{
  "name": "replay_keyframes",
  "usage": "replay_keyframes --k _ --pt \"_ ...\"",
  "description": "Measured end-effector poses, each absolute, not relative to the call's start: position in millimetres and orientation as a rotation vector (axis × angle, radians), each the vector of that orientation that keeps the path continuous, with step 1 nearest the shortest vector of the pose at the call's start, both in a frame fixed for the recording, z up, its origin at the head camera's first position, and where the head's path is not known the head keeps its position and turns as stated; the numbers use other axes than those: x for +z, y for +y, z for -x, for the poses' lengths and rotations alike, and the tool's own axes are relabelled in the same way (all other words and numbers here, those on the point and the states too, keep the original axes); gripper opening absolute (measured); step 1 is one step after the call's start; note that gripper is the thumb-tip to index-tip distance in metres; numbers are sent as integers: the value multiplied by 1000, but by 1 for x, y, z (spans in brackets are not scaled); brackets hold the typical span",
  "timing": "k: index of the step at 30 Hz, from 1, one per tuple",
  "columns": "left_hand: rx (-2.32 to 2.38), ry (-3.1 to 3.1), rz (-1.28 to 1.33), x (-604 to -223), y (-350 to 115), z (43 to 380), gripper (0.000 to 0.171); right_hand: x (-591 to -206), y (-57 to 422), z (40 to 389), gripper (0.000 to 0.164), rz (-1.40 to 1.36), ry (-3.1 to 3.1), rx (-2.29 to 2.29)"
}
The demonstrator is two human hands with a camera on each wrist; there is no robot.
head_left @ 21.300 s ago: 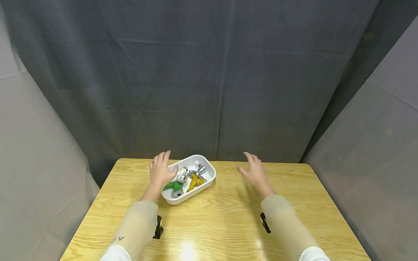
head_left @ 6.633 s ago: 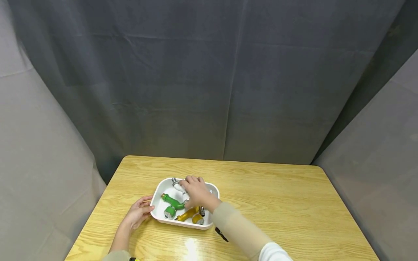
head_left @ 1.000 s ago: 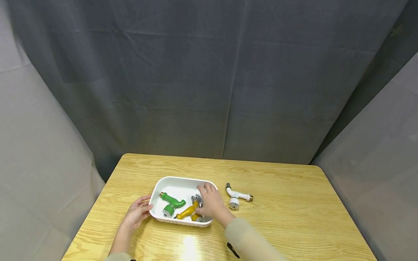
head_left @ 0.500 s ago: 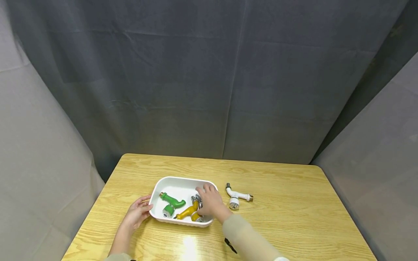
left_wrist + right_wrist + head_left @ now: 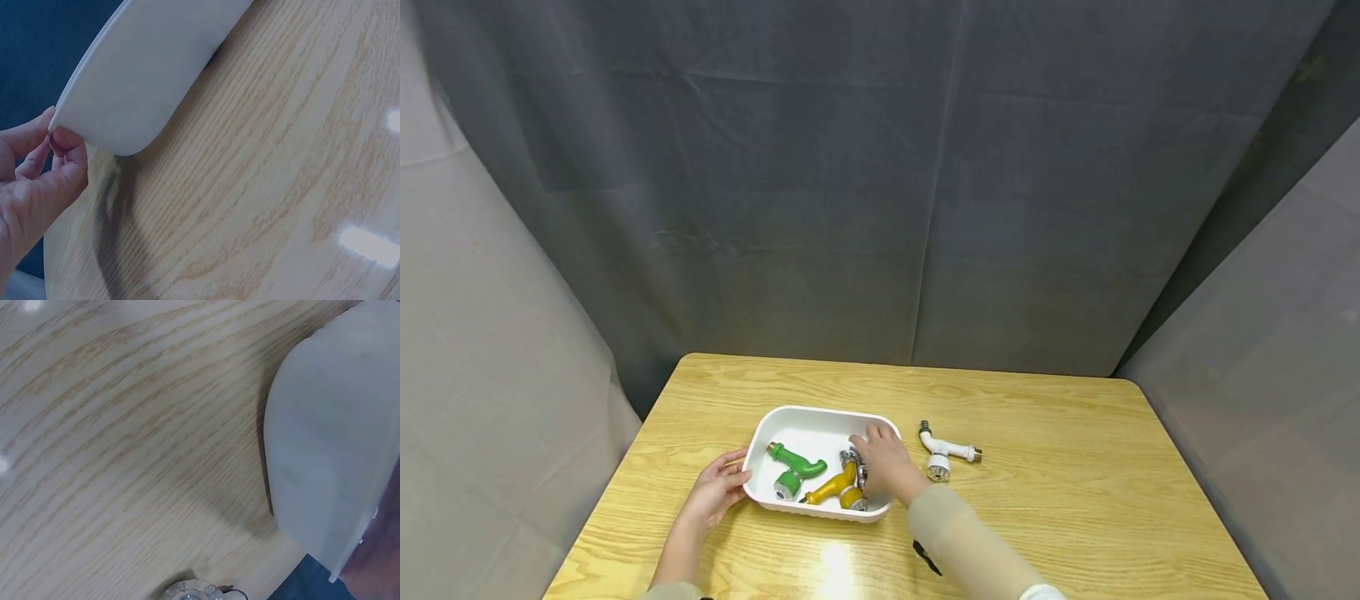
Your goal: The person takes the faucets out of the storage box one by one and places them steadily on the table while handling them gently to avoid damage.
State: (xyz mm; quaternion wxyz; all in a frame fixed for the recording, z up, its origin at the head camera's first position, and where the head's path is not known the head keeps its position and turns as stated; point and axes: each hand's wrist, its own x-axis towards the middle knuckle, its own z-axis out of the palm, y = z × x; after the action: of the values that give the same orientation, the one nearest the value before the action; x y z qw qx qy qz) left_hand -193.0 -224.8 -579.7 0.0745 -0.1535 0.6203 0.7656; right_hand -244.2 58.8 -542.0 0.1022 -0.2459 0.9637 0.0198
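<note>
A white plastic tray [image 5: 811, 510] sits on the table, with a green tap [image 5: 797, 468], a yellow tap [image 5: 833, 485] and a chrome tap [image 5: 850, 456] inside. My left hand [image 5: 711, 493] pinches the tray's left rim between thumb and fingers, plain in the left wrist view. My right hand [image 5: 887, 463] reaches over the right rim into the tray, fingers bent down around the chrome tap, which it partly covers. Whether the fingers grip that tap is hidden; in the right wrist view the tray wall [image 5: 331, 444] blocks most of the hand.
A white tap [image 5: 951, 450] with a chrome knob lies on the wooden table [image 5: 1060, 500], right of the tray. A dark curtain [image 5: 820, 208] hangs behind the table's back edge. Pale cloth panels [image 5: 1285, 350] stand at both sides.
Since about a second ago, my right hand has shifted slightly within the tray's right end, around the chrome tap. My left hand stays on the rim. The white tap was earlier in the tray.
</note>
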Motion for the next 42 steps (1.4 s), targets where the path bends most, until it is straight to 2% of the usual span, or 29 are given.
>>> replay_keyframes --k 18,42 --pt "2297 1860 460 -581 -224 192 49 -553 56 248 81 785 2828 140" --pt "2302 1853 472 -581 -225 193 49 -556 50 254 80 703 2768 -127"
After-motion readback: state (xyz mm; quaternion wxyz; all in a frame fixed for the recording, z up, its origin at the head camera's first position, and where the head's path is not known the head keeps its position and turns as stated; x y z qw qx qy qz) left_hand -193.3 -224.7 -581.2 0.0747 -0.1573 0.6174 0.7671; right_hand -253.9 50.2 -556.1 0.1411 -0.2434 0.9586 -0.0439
